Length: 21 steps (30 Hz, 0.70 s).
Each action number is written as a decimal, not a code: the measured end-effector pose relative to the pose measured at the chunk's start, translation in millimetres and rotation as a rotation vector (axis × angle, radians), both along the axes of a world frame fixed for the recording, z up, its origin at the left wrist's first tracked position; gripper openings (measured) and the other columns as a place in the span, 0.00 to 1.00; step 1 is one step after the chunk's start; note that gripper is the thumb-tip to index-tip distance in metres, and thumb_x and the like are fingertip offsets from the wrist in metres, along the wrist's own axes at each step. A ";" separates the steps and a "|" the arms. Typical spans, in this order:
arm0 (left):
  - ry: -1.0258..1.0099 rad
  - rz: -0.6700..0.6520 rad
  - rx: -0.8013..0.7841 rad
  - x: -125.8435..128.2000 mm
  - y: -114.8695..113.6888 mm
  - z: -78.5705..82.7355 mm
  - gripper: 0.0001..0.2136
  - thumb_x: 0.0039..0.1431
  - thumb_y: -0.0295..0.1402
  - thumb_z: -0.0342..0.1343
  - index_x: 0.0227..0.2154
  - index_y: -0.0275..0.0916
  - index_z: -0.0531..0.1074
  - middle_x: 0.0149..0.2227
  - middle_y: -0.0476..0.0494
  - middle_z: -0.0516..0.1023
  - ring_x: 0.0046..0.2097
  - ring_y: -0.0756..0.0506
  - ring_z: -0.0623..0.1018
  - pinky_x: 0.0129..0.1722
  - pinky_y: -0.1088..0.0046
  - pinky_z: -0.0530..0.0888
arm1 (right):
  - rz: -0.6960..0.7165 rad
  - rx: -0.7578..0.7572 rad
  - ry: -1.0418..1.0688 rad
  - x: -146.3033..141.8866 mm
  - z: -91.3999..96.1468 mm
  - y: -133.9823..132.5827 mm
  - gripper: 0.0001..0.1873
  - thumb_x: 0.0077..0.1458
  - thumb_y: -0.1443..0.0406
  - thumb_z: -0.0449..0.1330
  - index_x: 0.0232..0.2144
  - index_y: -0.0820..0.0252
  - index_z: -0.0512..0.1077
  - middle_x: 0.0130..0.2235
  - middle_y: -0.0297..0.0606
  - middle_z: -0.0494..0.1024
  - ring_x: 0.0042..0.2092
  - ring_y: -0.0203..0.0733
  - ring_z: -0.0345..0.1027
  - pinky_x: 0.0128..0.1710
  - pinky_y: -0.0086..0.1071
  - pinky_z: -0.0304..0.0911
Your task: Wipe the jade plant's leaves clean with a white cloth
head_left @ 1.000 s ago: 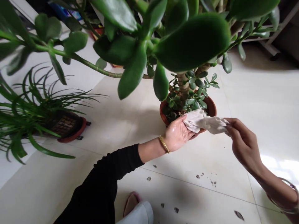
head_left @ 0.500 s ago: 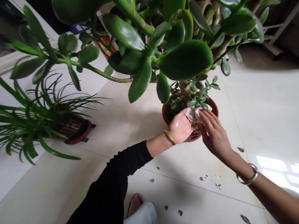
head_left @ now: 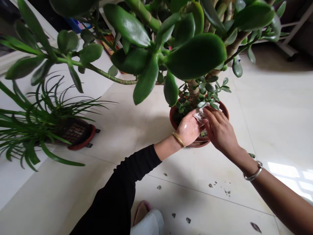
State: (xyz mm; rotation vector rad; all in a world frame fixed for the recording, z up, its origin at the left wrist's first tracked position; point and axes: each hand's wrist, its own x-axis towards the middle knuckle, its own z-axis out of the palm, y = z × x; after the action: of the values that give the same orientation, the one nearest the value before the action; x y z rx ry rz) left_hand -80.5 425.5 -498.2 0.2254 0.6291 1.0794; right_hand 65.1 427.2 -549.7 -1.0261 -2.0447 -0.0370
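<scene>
A large jade plant (head_left: 195, 55) grows from a red-brown pot (head_left: 174, 119) on the pale tiled floor. My left hand (head_left: 188, 129), with a gold bangle at the wrist, is cupped palm-up at the pot's near rim and holds a crumpled whitish cloth (head_left: 199, 115). My right hand (head_left: 218, 130), a silver bangle on its wrist, lies over the pot with fingers pressed onto the same cloth. Most of the cloth is hidden between the two hands and under small leaves.
A grassy plant (head_left: 31, 120) in a dark basket pot on a red saucer (head_left: 81, 142) stands at the left. Fallen leaf bits (head_left: 220, 189) dot the floor tiles near me. My foot in a slipper (head_left: 141, 213) shows at the bottom. A white metal frame (head_left: 288, 36) stands at the back right.
A second ago my right hand held the cloth stretched out to the right. It has since come in over the pot and bunched the cloth against my left hand.
</scene>
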 end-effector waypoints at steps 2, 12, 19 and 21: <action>0.009 0.008 0.004 0.0 1.1 1.5 0.19 0.78 0.34 0.42 0.48 0.37 0.81 0.40 0.45 0.85 0.33 0.51 0.78 0.43 0.74 0.74 | -0.003 0.005 -0.009 -1.2 0.6 -0.1 0.24 0.74 0.64 0.51 0.66 0.66 0.69 0.63 0.58 0.78 0.66 0.60 0.71 0.67 0.59 0.68; 0.067 0.019 -0.021 0.9 5.6 1.6 0.21 0.78 0.34 0.40 0.52 0.37 0.80 0.42 0.42 0.86 0.41 0.46 0.83 0.43 0.72 0.75 | 0.034 0.021 -0.038 11.3 -12.4 -13.5 0.25 0.72 0.66 0.55 0.67 0.70 0.68 0.65 0.60 0.76 0.72 0.59 0.65 0.70 0.54 0.67; 0.014 0.066 -0.051 0.7 5.1 1.3 0.18 0.76 0.32 0.45 0.54 0.37 0.79 0.36 0.45 0.84 0.30 0.50 0.75 0.37 0.74 0.74 | -0.005 0.004 -0.043 -1.3 6.0 -2.7 0.23 0.74 0.64 0.53 0.65 0.67 0.70 0.59 0.57 0.80 0.63 0.59 0.74 0.64 0.56 0.72; 0.015 0.064 -0.054 0.3 4.9 1.8 0.18 0.77 0.33 0.44 0.56 0.36 0.79 0.36 0.45 0.84 0.31 0.50 0.77 0.37 0.74 0.73 | 0.007 0.020 -0.052 -0.8 5.3 -5.1 0.23 0.73 0.65 0.54 0.65 0.69 0.70 0.60 0.59 0.80 0.65 0.59 0.73 0.66 0.56 0.71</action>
State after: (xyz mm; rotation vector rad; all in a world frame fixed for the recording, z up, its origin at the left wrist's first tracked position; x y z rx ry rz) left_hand -80.2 430.4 -496.4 0.1679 0.6821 1.1213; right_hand 64.3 422.1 -544.4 -1.0150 -2.0904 -0.0811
